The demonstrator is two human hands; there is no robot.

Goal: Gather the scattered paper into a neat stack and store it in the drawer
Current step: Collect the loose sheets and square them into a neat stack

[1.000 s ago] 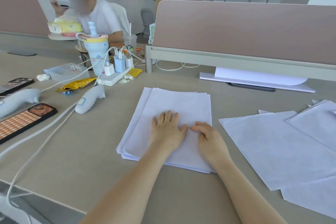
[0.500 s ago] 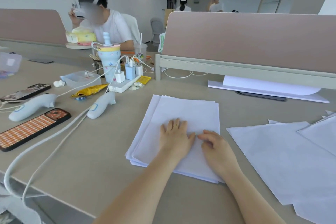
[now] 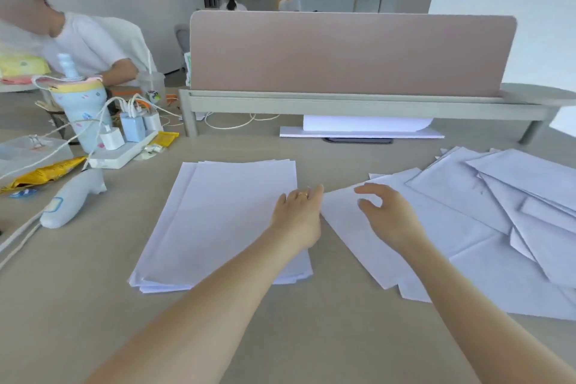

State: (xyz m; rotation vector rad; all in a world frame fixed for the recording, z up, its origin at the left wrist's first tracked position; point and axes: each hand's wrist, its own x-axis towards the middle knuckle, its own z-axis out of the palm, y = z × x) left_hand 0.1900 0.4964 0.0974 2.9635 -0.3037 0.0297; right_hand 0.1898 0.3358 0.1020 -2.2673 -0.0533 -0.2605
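Gathering step, mid-way. Stack (image 3: pixel 224 221) sits on the tabletop (image 3: pixel 78 305) in front of the person, edges roughly aligned but a few sheets fanned at its left and near edges. Left hand (image 3: pixel 297 217) rests at the stack's right edge, fingers straight, holding nothing. Right hand (image 3: pixel 386 215) hovers over the nearest loose sheet (image 3: pixel 367 246), fingers relaxed and spread, not yet gripping. More loose sheets (image 3: pixel 498 206) lie overlapped and skewed to the right, near but apart from the stack. Drawer not in view. Next move likely: right hand drops onto the nearest sheet, slides or lifts it left onto the stack while the left hand steadies it; then squaring the edges. Charger strip (image 3: pixel 124 150) and cables off left, clear of the work.
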